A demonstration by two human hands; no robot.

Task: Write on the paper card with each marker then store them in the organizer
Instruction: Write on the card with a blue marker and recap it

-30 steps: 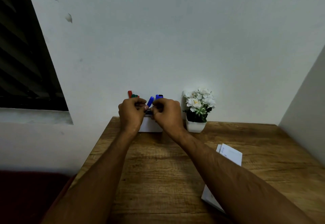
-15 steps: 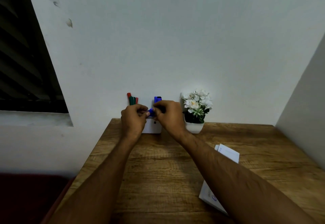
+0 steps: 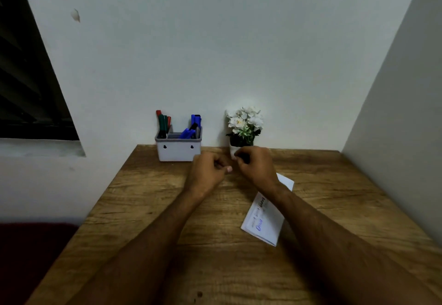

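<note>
Both hands sit over the wooden table (image 3: 148, 209), w/ nothing in either. Left hand (image 3: 207, 173) has fingers loosely curled, thumb tip poking out toward the right hand (image 3: 257, 168), which is likewise loosely curled and holds nothing; the two are near each other but not touching. The organizer (image 3: 178, 148) (white box, grey rim) stands at the table's far edge against the wall, just left of and beyond the left hand, apart from it. Red & green markers (image 3: 163, 122) stand upright in its left compartment; blue markers (image 3: 192, 128) are in the right one, one upright, others leaning. The paper card (image 3: 263, 223) lies flat on the table under the right forearm, partly hidden by it, w/ blue and dark writing visible. A potted white flower plant (image 3: 244, 125) stands just beyond the right hand.
</note>
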